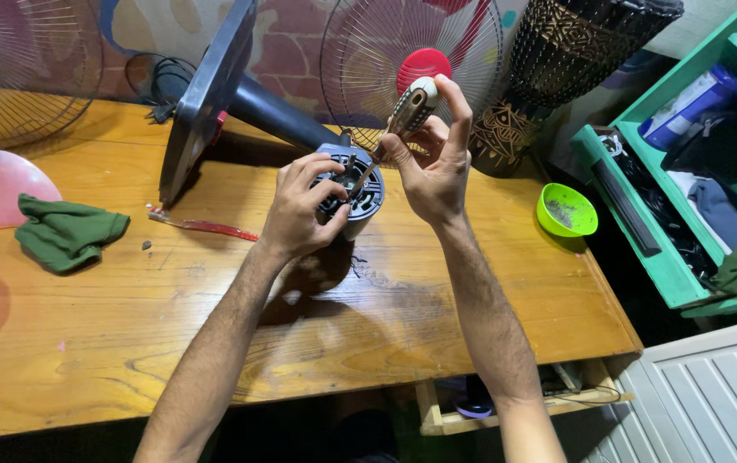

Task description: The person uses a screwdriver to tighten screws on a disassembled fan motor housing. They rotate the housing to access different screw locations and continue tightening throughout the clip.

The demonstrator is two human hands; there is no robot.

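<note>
while the grey motor housing (350, 187) is steadied on the desk (214, 326) by the left hand (300, 206), fingers closed round it, a screwdriver (403, 116) is pinched by the right hand (433, 163); a screw is judged being worked, calling for steady turning.

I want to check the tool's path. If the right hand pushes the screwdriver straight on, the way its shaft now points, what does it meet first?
The right hand aims the screwdriver down-left into the grey motor housing, which the left hand steadies. The tip would probably meet the housing's inner parts first; depth is unclear.
</note>
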